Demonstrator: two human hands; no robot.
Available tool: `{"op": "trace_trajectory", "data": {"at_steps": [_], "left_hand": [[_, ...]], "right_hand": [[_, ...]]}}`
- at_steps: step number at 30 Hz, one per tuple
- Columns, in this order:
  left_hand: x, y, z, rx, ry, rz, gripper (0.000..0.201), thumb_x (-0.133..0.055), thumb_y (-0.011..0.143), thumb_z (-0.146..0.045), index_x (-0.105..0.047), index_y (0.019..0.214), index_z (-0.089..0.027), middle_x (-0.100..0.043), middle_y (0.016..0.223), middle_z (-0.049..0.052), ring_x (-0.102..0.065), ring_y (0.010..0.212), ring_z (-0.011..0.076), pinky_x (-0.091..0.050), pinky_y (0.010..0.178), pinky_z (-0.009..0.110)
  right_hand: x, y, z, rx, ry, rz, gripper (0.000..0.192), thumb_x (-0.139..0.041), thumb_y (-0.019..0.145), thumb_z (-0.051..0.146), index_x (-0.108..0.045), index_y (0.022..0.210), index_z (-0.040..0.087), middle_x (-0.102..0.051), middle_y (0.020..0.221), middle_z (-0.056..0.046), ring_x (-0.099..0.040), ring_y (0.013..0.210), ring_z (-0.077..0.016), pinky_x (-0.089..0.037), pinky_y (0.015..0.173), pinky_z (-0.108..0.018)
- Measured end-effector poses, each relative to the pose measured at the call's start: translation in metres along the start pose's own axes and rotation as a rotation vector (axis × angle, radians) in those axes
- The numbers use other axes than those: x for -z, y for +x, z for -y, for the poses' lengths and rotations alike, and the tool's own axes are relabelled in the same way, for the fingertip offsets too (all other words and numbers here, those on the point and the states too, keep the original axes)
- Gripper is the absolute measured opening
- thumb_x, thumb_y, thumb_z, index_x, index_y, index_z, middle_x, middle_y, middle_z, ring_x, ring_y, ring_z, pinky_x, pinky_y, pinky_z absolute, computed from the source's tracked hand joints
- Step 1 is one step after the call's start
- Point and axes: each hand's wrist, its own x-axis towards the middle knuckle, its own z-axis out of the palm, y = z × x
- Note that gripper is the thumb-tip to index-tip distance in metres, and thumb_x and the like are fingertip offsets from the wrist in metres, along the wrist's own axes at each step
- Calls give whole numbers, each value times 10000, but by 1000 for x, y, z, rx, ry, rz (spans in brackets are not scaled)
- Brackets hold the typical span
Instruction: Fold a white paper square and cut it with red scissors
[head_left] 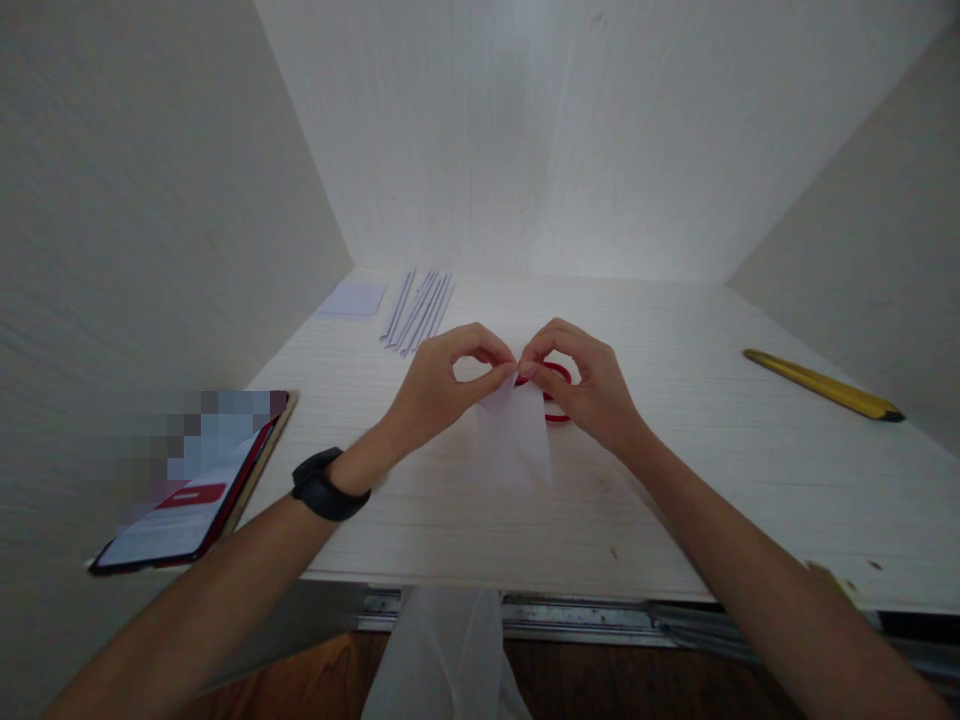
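Note:
A small white sheet of paper (516, 440) hangs above the desk, pinched along its upper edge. My left hand (457, 375) closes thumb and forefinger on it, and the fingertips of my right hand (581, 375) meet them from the other side, also pinched. Both sets of fingertips are almost touching. Behind my right hand, red-handled scissors (559, 415) lie on the desk, partly covered by the hand and the paper. A dark band circles my left wrist.
Several thin rolled or folded paper strips (420, 310) lie at the back left, beside a flat stack of white paper (354, 298). A tablet or phone (217, 500) leans at the left wall. A yellow cutter-like tool (821, 385) rests on the right of the white desk (660, 330).

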Motion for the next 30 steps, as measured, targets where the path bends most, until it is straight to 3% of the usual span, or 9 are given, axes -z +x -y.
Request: {"op": "trace_trajectory", "data": {"at_steps": [11,14,16,19,22,27,30], "left_hand": [[-2,1,7,85,-181,21,80,-686,770,-236,-654,755,-164,-679,765,24,-635,734,122,-522,711,243],[-3,1,9,96,-176,20,71,-679,772,-223,-654,754,-160,-680,775,28,-637,740,121,-522,724,244],[-3,1,11,101,-185,12,74,-682,769,-225,-652,753,-159,-678,772,28,-636,737,121,-524,725,243],[-2,2,12,114,-217,-24,92,-689,764,-245,-648,758,-163,-674,778,27,-637,745,123,-528,733,244],[-1,3,11,112,-244,-67,113,-688,770,-268,-644,760,-165,-665,782,28,-637,762,127,-528,748,247],[0,4,10,72,-234,-143,143,-690,774,-304,-643,766,-169,-655,797,33,-633,795,136,-526,781,263],[0,3,12,39,-174,-197,143,-684,783,-316,-649,782,-177,-661,824,35,-627,816,140,-521,796,271]], "right_hand": [[2,3,-4,-16,20,-12,150,-617,853,306,-620,739,208,-604,765,-11,-563,754,-151,-444,723,-308],[12,5,-14,-28,-68,77,81,-603,859,279,-633,835,207,-624,848,-32,-581,834,-171,-446,781,-326],[18,5,-25,-63,-229,215,62,-629,827,244,-630,860,192,-622,895,-56,-580,858,-191,-442,795,-346],[23,-1,-39,-157,-529,356,214,-714,739,278,-623,905,180,-612,974,-99,-562,904,-249,-427,768,-379],[21,-7,-45,-179,-597,440,194,-714,729,243,-614,881,178,-608,926,-94,-557,837,-232,-410,710,-341],[14,-7,-43,-184,-572,501,90,-655,784,240,-591,787,176,-605,816,-81,-535,701,-193,-378,636,-307],[15,-5,-43,-178,-562,449,114,-632,799,275,-596,760,174,-592,805,-83,-526,676,-177,-376,623,-298]]}}
